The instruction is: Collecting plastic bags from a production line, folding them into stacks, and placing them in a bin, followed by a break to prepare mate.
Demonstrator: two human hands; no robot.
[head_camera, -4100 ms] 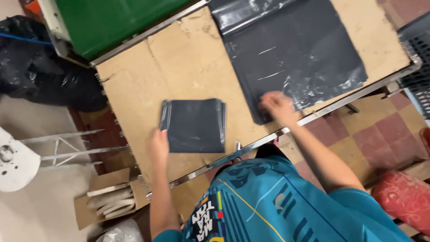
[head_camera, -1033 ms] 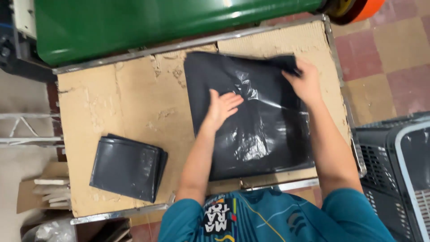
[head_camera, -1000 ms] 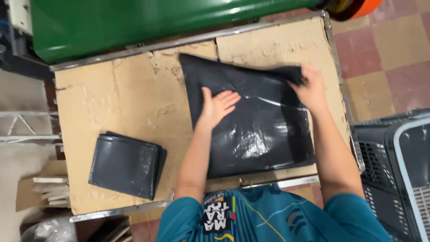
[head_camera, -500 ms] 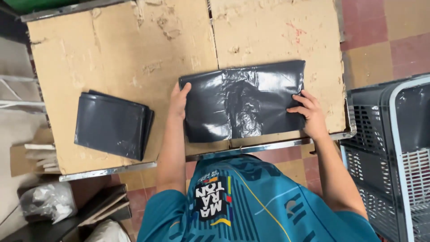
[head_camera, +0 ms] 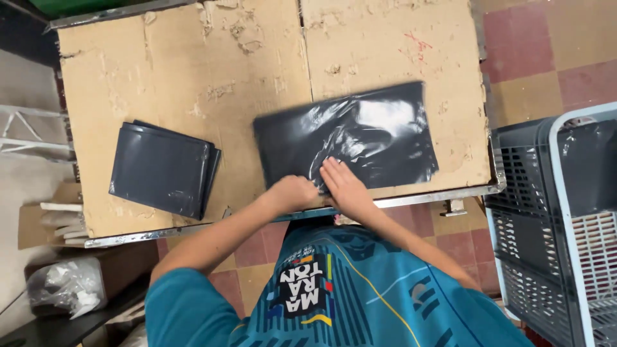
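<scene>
Both hands at the near edge of a folded black bag on the table.

I note, largest first: table topped with worn cardboard; grey crate off to the right; bag lying flat, long axis left to right, extending away from the hands toward the far side; stack of folded bags well apart to the left. Left hand looks curled at the bag's near edge, grasp unclear. Right hand lies flat, fingers pressing the plastic, just beside the left and slightly further onto it.
</scene>
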